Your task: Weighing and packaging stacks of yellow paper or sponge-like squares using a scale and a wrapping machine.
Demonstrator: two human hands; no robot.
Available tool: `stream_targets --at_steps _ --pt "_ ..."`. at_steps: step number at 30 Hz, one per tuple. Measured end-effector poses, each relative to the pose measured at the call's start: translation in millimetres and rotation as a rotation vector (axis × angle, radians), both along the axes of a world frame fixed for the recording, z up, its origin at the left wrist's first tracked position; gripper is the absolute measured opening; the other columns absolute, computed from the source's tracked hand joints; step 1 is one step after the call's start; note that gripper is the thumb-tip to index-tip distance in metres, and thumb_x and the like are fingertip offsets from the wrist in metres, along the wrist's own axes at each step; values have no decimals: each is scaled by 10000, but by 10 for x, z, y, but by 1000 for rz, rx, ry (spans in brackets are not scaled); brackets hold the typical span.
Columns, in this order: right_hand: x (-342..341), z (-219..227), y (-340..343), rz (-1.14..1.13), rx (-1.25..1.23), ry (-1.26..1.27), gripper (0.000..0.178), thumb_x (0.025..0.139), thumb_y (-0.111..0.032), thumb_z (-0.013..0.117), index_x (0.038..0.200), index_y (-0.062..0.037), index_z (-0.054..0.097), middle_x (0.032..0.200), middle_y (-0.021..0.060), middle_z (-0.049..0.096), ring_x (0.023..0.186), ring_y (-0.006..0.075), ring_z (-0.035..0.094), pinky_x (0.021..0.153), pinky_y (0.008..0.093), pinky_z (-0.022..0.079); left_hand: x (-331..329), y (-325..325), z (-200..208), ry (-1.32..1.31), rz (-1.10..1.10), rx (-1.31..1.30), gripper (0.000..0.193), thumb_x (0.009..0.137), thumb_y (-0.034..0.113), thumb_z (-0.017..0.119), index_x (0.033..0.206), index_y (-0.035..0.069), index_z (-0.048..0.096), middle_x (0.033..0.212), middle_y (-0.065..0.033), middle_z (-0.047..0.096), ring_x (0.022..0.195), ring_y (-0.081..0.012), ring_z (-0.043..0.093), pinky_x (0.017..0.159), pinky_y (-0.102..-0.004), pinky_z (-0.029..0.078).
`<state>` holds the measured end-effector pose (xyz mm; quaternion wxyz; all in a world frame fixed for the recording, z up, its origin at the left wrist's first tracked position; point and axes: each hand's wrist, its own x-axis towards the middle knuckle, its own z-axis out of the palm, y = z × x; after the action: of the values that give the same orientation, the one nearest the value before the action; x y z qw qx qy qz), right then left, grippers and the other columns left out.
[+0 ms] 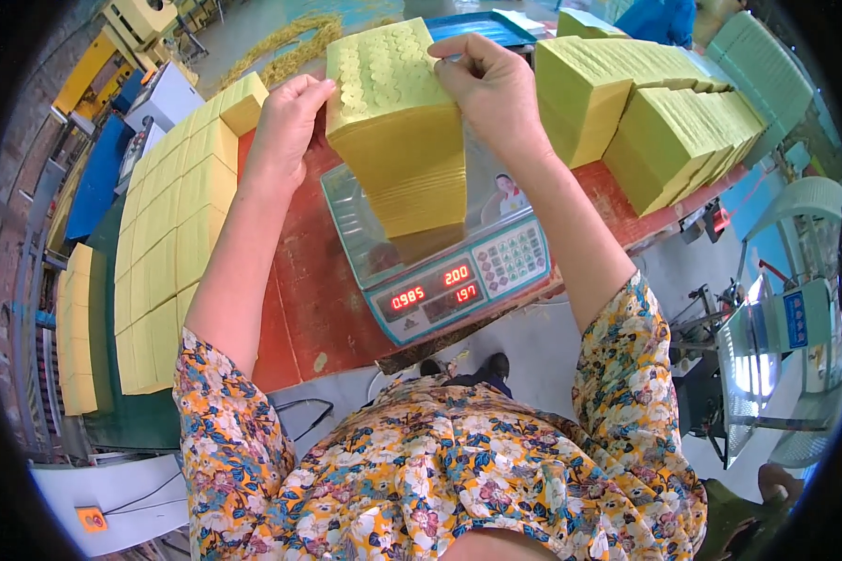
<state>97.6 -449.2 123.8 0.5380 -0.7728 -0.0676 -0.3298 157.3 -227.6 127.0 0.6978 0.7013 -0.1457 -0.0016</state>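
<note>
Left hand: one bare left hand point(288, 126), fingers curled, thumb and forefinger nearly together at the stack's left edge, beyond the scale; whether paper is pinched between them cannot be told.
Right hand: one bare right hand point(498, 93), forefinger bent and thumb close under it, touching the stack's upper right edge; a grip on it cannot be made out.
Paper stack: one tall block of yellow paper sheets point(398, 159) with rows of scalloped shapes across its top, upright on the scale, between the hands.
Scale: one white-and-teal electronic scale point(435, 294) with three lit windows of red figures and one keypad.
Right of scale: at least three more yellow stacks: a solid block point(585, 98), a stepped, leaning one point(678, 145) and one partly hidden behind.
Left of scale: at least ten packed yellow paper blocks point(168, 234) in rows on a dark green surface point(150, 416), with one narrow yellow row point(82, 327) farther left.
Surface: one worn, red-painted table point(295, 271) under the scale, with one pale stain.
Room: beyond the scale, one blue tray point(482, 28), one heap of yellow shreds point(299, 61) and one person in blue point(660, 21); below it, grey floor and two dark shoes.
</note>
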Motion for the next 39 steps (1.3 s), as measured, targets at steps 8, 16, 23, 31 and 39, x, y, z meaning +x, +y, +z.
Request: stream_targets --at_steps 8,16,23,31,39 --pt "-435 -135 -157 3 184 -6 199 844 -88 627 1021 -23 690 679 8 588 605 71 523 579 249 445 -285 141 -9 -104 180 2 197 926 266 619 820 102 596 634 21 519 518 -73 451 471 -234 333" --pt "-1436 -1077 -288 108 578 315 179 908 -32 561 1051 18 658 719 -26 557 607 38 465 532 214 374 -1095 739 -669 179 350 -168 150 952 188 572 879 59 594 625 -14 515 508 -99 450 475 -237 331" --pt "-1691 -1233 -286 197 741 363 164 940 -31 541 1051 21 649 686 -25 523 579 39 443 512 213 366 -1533 605 -902 210 384 -297 133 936 173 593 884 51 608 667 -18 538 560 -92 478 489 -236 351" --pt "-1711 -1179 -379 261 706 364 159 953 -31 533 1053 25 643 653 -31 498 545 38 415 482 209 334 -1718 454 -871 183 425 -308 136 934 177 599 894 48 609 669 -18 542 559 -82 477 489 -226 352" --pt "-1617 -1213 -429 268 742 368 158 953 -37 537 1049 21 648 651 -31 503 554 38 424 493 211 338 -1638 397 -882 182 440 -291 144 940 190 592 905 51 608 670 -17 543 555 -87 478 486 -228 351"
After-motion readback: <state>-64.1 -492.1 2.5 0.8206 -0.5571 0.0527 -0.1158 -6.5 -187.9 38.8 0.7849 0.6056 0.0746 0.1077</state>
